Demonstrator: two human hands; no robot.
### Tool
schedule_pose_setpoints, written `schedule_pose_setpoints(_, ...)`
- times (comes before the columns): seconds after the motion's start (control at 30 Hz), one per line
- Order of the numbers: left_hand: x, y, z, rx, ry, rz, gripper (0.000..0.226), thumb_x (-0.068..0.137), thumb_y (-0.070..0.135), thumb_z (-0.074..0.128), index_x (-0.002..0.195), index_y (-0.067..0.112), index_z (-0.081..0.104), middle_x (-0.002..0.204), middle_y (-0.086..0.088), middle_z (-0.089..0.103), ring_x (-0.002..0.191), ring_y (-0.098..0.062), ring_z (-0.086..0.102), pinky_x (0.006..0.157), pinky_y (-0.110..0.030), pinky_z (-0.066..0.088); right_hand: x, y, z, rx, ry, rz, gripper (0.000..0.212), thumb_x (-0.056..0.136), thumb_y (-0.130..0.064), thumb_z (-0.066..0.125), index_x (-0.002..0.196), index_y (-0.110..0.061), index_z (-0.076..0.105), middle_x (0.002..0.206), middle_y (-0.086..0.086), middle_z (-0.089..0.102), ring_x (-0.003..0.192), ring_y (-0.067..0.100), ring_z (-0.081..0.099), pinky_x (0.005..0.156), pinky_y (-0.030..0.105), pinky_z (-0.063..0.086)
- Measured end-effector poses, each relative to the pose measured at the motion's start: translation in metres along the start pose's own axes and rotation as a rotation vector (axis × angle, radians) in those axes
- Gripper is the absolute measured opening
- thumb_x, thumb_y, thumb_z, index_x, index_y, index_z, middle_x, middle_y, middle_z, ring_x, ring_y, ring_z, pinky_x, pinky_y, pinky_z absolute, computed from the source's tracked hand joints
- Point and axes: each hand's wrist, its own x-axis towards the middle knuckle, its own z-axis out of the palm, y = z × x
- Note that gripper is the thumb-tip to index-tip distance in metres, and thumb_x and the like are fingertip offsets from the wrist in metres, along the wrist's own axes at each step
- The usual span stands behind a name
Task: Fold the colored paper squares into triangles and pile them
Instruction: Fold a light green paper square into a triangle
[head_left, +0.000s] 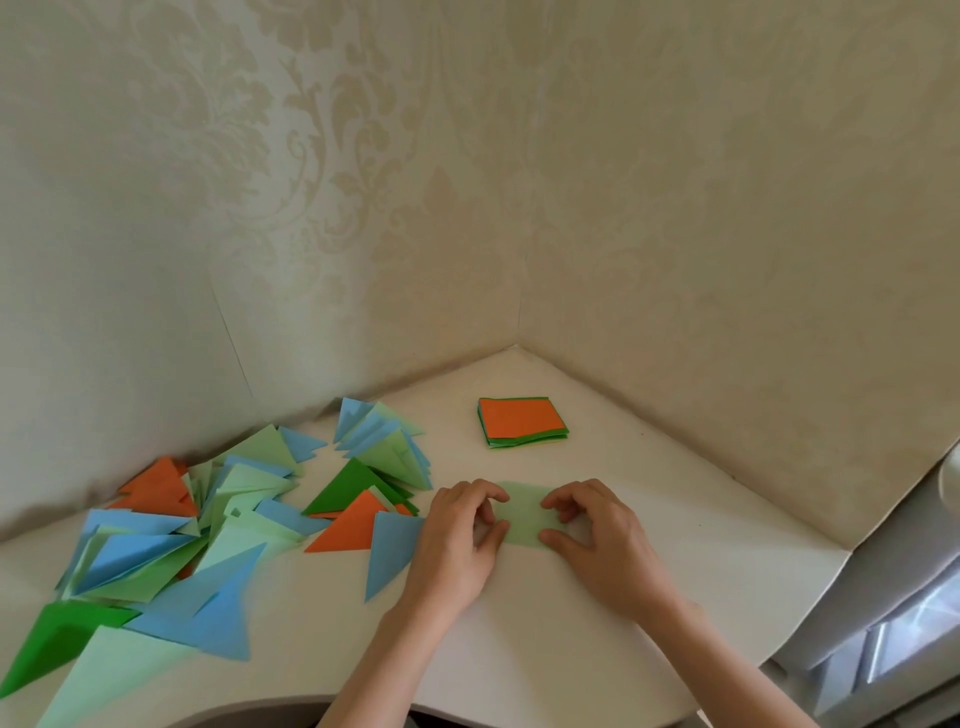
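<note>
A: Any containers holding the paper?

B: None that I can see. The folded paper triangles (218, 525), blue, orange, pale green and dark green, lie loose across the lower left of the frame on the white corner tabletop (649, 519). The unfolded squares sit as a neat stack of colored paper squares (521, 422) with an orange sheet on top, just above centre, well apart from the walls.

A: And the piece being worked?

B: A pale green paper sheet (524, 514) lies flat below the stack, at lower centre. Its long axis runs left to right across the frame.

A: The hands?

B: The left hand (457, 535) pinches its left end, fingers curled over the top edge and thumb at the lower edge. The right hand (597, 530) grips the right end the same way.
</note>
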Motion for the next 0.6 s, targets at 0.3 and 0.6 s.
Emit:
schedule_pose_setpoints(0.3, -0.004, 0.024, -0.008, 0.014, -0.007, 0.148, 0.019, 0.091, 0.004, 0.057, 0.098, 0.019, 0.067, 0.091, 0.011, 0.059, 0.089, -0.005, 0.052, 0.077, -0.014, 0.043, 0.001, -0.002, -0.001, -0.010, -0.026, 0.105, 0.047, 0.077, -0.024, 0.077, 0.119, -0.028, 0.056, 0.113, -0.012, 0.049, 0.091, -0.010, 0.055, 0.073, -0.001, 0.036)
schedule_pose_setpoints(0.6, -0.017, 0.026, -0.015, 0.070, -0.096, 0.115, 0.030, 0.092, 0.025, 0.060, 0.121, 0.018, 0.058, 0.105, 0.004, 0.059, 0.101, -0.010, 0.054, 0.085, -0.021, 0.044, 0.018, -0.015, -0.008, -0.098, -0.129, 0.216, 0.032, 0.092, -0.029, 0.058, 0.123, -0.026, 0.055, 0.110, -0.006, 0.056, 0.082, 0.007, 0.057, 0.068, 0.013, 0.040)
